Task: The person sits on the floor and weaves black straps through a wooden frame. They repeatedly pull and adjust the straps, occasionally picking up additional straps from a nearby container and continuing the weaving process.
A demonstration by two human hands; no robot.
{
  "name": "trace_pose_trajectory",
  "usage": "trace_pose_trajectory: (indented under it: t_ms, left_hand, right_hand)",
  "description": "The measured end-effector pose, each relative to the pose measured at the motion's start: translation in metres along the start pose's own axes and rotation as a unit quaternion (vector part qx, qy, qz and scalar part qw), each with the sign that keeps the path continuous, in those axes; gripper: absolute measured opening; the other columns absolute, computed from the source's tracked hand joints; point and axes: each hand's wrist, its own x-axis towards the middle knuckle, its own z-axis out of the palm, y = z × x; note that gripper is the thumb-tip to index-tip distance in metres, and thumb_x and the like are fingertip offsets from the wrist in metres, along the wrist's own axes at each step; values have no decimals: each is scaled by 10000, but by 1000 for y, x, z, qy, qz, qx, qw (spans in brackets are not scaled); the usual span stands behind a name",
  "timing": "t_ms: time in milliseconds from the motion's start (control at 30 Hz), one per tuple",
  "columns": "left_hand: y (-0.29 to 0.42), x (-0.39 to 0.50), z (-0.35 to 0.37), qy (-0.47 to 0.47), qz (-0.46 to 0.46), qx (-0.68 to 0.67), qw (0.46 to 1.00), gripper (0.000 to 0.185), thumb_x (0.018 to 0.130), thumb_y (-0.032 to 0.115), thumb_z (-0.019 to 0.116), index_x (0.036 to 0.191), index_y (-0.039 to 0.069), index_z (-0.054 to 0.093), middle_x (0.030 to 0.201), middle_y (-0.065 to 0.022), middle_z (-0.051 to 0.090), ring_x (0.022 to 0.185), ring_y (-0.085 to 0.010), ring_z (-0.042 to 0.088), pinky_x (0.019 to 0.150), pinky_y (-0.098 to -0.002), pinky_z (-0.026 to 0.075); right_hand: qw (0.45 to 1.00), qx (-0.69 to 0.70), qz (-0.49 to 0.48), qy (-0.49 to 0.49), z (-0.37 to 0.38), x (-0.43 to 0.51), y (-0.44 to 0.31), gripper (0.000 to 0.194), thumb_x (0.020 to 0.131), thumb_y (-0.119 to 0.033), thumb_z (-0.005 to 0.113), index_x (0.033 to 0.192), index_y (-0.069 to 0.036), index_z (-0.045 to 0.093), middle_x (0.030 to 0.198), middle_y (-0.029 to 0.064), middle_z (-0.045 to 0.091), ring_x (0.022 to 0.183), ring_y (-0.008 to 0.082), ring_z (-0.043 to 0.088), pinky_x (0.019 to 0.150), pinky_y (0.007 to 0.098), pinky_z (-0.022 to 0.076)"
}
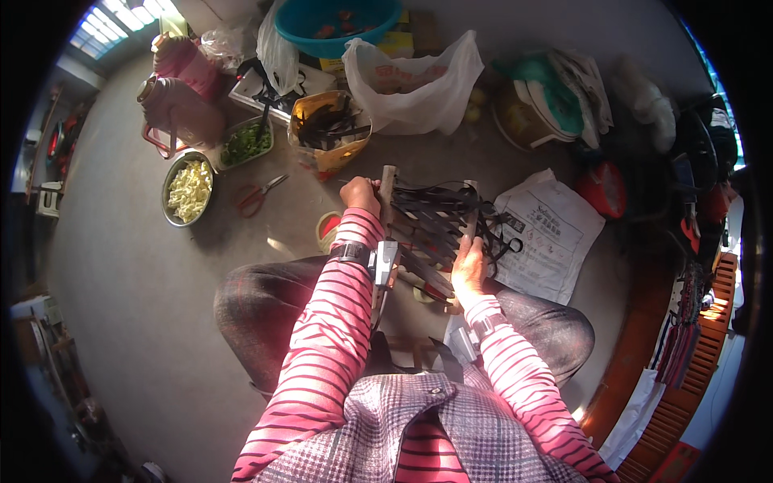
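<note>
Between my knees stands a wooden frame (389, 202) with dark flat straps (432, 220) strung across it; loose strap ends hang at its right side. My left hand (361, 196) is closed beside the frame's left post, with a thin dark piece sticking out of the fist; what it is cannot be made out. My right hand (470, 268) grips the right post of the frame. A black device is strapped to each wrist. Under and behind the frame, red-and-pale slippers show in part.
Scissors with red handles (249, 200), a bowl of chopped pale vegetable (191, 188), a tray of greens (247, 145) and a yellow box of dark strips (329, 130) lie ahead left. A white plastic bag (413, 90), a pot (531, 115) and a printed sack (549, 232) are ahead and right.
</note>
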Motion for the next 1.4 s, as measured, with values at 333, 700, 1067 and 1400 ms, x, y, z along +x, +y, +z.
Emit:
trace_pose_trajectory:
  t_ms: [333, 700, 1067, 1400]
  left_hand:
    - [12, 61, -24, -45, -72, 24, 996, 211, 901, 108, 384, 783, -1, 522, 726, -133, 622, 590, -253, 617, 572, -339, 547]
    - [13, 26, -15, -196, -97, -37, 975, 96, 916, 113, 424, 836, 76, 462, 649, -39, 497, 570, -193, 521, 524, -330, 423]
    - [12, -8, 14, -57, 54, 11, 997, 192, 952, 182, 426, 778, 113, 466, 557, 20, 359, 406, -114, 327, 376, -277, 258]
    - [8, -4, 4, -84, 19, -59, 995, 105, 935, 160, 431, 873, 95, 487, 583, -3, 372, 442, -134, 359, 394, -293, 296]
  right_hand:
    - [999, -30, -17, -6, 3, 3, 5, 338, 1020, -375, 392, 980, -42, 428, 694, 234, 642, 709, 450, 633, 607, 522, 480]
    - [999, 39, -31, 13, 1, 2, 3, 370, 1023, -394, 385, 1007, -31, 459, 686, 172, 660, 699, 401, 657, 625, 479, 499]
    - [999, 28, -19, -1, 0, 3, 6, 381, 1031, -387, 365, 1029, -20, 467, 760, 242, 645, 751, 450, 632, 640, 506, 479]
    - [999, 40, -22, -12, 2, 5, 9, 345, 1028, -373, 376, 971, -42, 456, 778, 227, 657, 762, 456, 626, 658, 524, 476]
